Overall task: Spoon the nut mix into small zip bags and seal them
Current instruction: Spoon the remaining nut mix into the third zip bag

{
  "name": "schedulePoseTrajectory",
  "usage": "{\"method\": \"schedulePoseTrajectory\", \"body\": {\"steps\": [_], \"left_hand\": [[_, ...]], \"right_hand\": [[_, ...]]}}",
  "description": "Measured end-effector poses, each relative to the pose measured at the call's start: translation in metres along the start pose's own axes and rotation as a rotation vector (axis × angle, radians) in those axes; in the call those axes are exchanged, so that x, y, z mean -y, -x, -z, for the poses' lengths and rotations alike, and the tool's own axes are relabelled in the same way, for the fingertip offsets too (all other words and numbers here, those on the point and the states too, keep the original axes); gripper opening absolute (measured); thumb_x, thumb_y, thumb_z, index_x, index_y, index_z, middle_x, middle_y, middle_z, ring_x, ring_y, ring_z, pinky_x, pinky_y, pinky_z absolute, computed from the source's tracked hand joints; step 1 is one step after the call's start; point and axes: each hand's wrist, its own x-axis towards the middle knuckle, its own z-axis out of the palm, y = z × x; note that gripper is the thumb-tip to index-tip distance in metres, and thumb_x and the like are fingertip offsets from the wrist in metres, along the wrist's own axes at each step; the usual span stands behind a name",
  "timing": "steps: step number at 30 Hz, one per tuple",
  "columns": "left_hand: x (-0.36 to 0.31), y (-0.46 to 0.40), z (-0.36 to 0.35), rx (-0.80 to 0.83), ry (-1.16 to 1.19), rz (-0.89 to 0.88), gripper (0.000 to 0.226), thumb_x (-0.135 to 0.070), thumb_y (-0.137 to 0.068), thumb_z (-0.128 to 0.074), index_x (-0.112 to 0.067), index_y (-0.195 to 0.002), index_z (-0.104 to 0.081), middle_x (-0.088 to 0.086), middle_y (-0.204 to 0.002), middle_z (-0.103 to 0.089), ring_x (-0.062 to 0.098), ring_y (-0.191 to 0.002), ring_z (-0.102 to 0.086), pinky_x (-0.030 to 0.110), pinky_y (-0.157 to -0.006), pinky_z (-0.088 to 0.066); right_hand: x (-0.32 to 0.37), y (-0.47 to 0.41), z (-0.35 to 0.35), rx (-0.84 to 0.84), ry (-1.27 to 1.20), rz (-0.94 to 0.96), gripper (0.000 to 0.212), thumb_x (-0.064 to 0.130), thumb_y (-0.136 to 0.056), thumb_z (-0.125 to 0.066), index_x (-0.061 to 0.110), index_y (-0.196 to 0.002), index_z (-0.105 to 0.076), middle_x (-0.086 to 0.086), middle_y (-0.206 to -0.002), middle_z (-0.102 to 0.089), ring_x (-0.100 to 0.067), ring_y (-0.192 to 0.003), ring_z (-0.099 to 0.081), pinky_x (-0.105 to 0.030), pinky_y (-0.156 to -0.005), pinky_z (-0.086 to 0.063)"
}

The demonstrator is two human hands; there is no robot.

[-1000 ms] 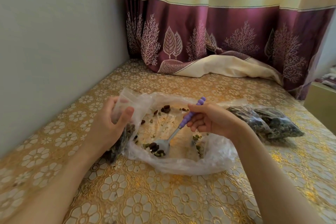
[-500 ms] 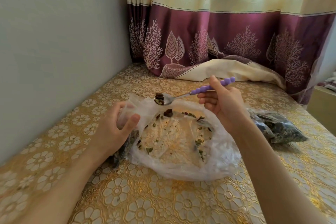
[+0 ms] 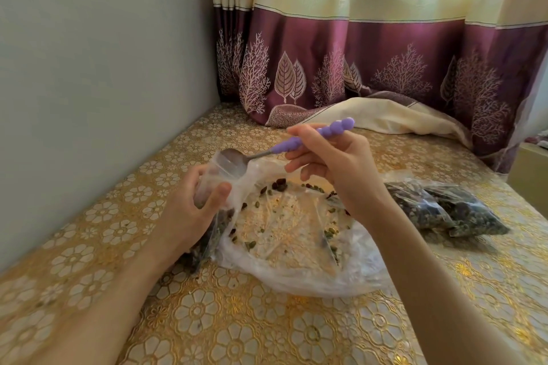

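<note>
Tipped into the mouth of the small zip bag [image 3: 214, 184], the spoon [image 3: 284, 145] has travelled leftward from above the large clear bag [image 3: 299, 249], where it carried a load of nut mix half a second ago; its bowl now shows bare metal. One hand, the right hand [image 3: 329, 169], pinches the purple beaded handle, its grip clenched on the spoon. Its partner, the left hand [image 3: 189, 210], grasps the small zip bag just left of the large clear bag, thumb and fingers holding it open; dark nuts and seeds fill its lower part. Scattered nut mix [image 3: 278, 185] and crumbs remain inside the large clear bag, which lies open on the gold floral surface [image 3: 237, 332]. Right of the large clear bag lie 2 filled bags [image 3: 441, 210] of dark mix.
</note>
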Motion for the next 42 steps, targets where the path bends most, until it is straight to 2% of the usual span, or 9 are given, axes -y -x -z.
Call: {"method": "schedulePoseTrajectory", "body": {"steps": [3,6,8,15,22,29,33,37,42], "left_hand": [[0.000,0.001,0.001,0.007,-0.023,0.022,0.074,-0.095,-0.055,-0.035,-0.038,-0.102,-0.046,-0.002,-0.081,-0.065,0.004,-0.066,-0.062,0.017,-0.055,-0.044],[-0.001,0.002,0.000,0.019,-0.054,0.025,0.074,-0.096,-0.054,-0.032,-0.039,-0.099,-0.047,0.008,-0.076,-0.067,0.021,-0.056,-0.057,0.023,-0.049,-0.042],[-0.002,0.002,0.001,0.023,-0.052,0.017,0.078,-0.096,-0.055,-0.031,-0.036,-0.100,-0.047,0.002,-0.068,-0.067,0.007,-0.042,-0.048,0.014,-0.044,-0.038],[-0.007,0.003,-0.001,0.018,-0.076,0.012,0.084,-0.096,-0.055,-0.029,-0.030,-0.103,-0.046,-0.027,-0.059,-0.062,-0.007,-0.040,-0.046,0.014,-0.044,-0.030],[-0.005,0.002,0.000,0.035,-0.070,-0.002,0.072,-0.094,-0.058,-0.031,-0.035,-0.096,-0.046,-0.021,-0.057,-0.062,0.003,-0.037,-0.038,0.010,-0.039,-0.032],[0.009,-0.002,-0.001,0.096,-0.121,0.029,0.073,-0.096,-0.056,-0.031,-0.038,-0.097,-0.047,0.013,-0.058,-0.057,0.006,-0.037,-0.038,0.017,-0.038,-0.033],[0.015,-0.002,-0.003,0.145,-0.143,0.042,0.065,-0.095,-0.059,-0.031,-0.044,-0.096,-0.047,0.016,-0.080,-0.067,0.033,-0.064,-0.062,0.045,-0.058,-0.053],[0.018,-0.002,-0.003,0.128,-0.156,0.019,0.057,-0.095,-0.060,-0.029,-0.053,-0.095,-0.046,0.019,-0.076,-0.065,0.033,-0.058,-0.055,0.031,-0.049,-0.041],[0.018,-0.003,-0.003,0.133,-0.149,0.022,0.051,-0.095,-0.060,-0.030,-0.061,-0.094,-0.043,0.020,-0.074,-0.064,0.037,-0.057,-0.054,0.030,-0.049,-0.038]], "right_hand": [[-0.005,-0.002,0.011,-0.196,-0.031,-0.032,0.025,0.026,-0.093,-0.058,0.012,-0.077,-0.071,-0.011,-0.076,-0.073,-0.016,-0.056,-0.065,-0.019,-0.046,-0.047],[-0.016,-0.005,0.023,-0.391,0.009,-0.087,0.041,0.031,-0.094,-0.056,0.015,-0.060,-0.072,-0.015,-0.071,-0.072,-0.015,-0.051,-0.062,-0.019,-0.043,-0.046],[-0.026,-0.004,0.030,-0.445,0.078,-0.133,0.047,0.029,-0.096,-0.054,0.013,-0.055,-0.071,-0.016,-0.067,-0.071,-0.016,-0.047,-0.060,-0.020,-0.042,-0.045],[-0.059,0.002,0.031,-0.416,0.198,-0.306,0.044,0.027,-0.096,-0.054,0.002,-0.062,-0.068,-0.012,-0.059,-0.069,-0.013,-0.041,-0.059,-0.018,-0.037,-0.043],[-0.074,0.000,0.030,-0.451,0.155,-0.365,0.041,0.026,-0.092,-0.060,0.002,-0.061,-0.070,-0.016,-0.062,-0.069,-0.016,-0.044,-0.061,-0.020,-0.042,-0.049],[-0.085,-0.004,0.038,-0.594,-0.063,-0.444,0.037,0.018,-0.088,-0.066,0.005,-0.054,-0.069,-0.016,-0.067,-0.072,-0.019,-0.054,-0.068,-0.023,-0.054,-0.056],[-0.085,-0.003,0.039,-0.635,-0.152,-0.461,0.038,0.014,-0.085,-0.069,0.008,-0.047,-0.068,-0.015,-0.069,-0.072,-0.020,-0.058,-0.070,-0.024,-0.056,-0.058],[-0.082,-0.001,0.035,-0.604,-0.186,-0.492,0.028,0.013,-0.088,-0.065,0.002,-0.063,-0.066,-0.017,-0.076,-0.073,-0.023,-0.066,-0.071,-0.029,-0.069,-0.060],[-0.074,-0.002,0.032,-0.614,-0.250,-0.516,0.028,0.013,-0.096,-0.053,-0.002,-0.073,-0.059,-0.019,-0.078,-0.069,-0.021,-0.064,-0.067,-0.023,-0.059,-0.059]]}}
